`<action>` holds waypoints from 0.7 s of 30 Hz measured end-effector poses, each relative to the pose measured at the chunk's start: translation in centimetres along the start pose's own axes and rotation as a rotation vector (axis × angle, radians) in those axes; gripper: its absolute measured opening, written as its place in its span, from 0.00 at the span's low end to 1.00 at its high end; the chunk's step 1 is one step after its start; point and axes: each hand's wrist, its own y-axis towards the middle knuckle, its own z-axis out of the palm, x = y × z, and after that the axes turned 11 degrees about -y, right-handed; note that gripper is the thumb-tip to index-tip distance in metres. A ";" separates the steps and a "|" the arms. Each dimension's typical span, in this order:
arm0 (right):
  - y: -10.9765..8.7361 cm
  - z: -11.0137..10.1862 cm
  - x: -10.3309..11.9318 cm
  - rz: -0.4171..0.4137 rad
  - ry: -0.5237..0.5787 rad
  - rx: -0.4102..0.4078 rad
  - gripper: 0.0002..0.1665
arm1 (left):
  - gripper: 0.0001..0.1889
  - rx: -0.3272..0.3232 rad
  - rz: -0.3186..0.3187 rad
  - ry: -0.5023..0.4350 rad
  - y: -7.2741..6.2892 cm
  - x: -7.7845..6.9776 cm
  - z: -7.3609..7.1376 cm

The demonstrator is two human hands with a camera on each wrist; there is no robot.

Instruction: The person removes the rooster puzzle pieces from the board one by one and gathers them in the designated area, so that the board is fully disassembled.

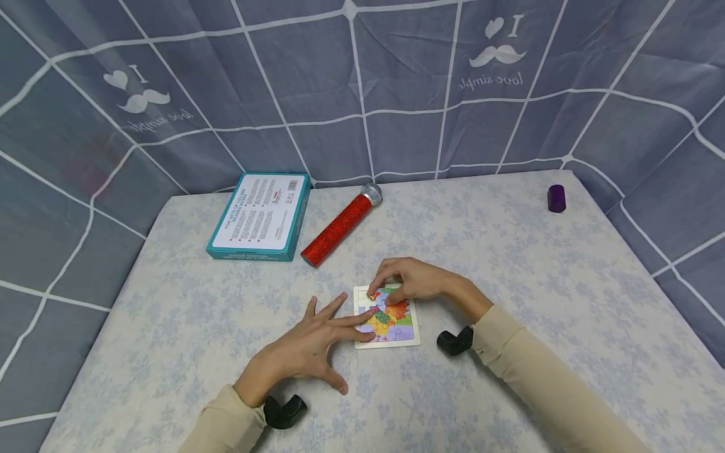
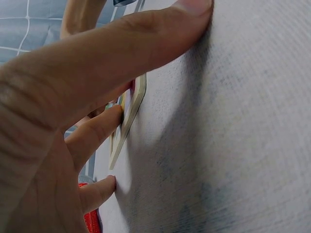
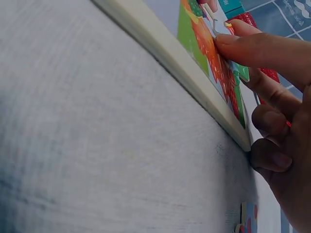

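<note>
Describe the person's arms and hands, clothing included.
The left hand and right hand wear no gloves or visible rings. The left sleeve and right sleeve are plain beige. A black bent piece juts out by the left sleeve's end, another black piece by the right's.

I have blue-grey curtains (image 1: 317, 69) along the far side and both flanks, crossed by a grid of white lines. I can make out white moustaches (image 1: 498, 54), hearts (image 1: 494, 26) and lettering (image 1: 490, 82) that reads backwards. Below, the pale table (image 1: 510, 264) carries a blotchy blue pattern; its weave shows in my wrist views. Light falls softly.
</note>
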 end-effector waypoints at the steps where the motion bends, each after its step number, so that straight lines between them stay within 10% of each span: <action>1: -0.1 0.0 0.0 0.004 0.015 -0.002 0.17 | 0.46 0.000 0.000 0.000 0.0 0.0 0.0; 21: -2.0 -2.0 -1.0 0.332 0.357 -0.154 0.13 | 0.46 -0.003 0.012 -0.004 0.0 0.0 0.0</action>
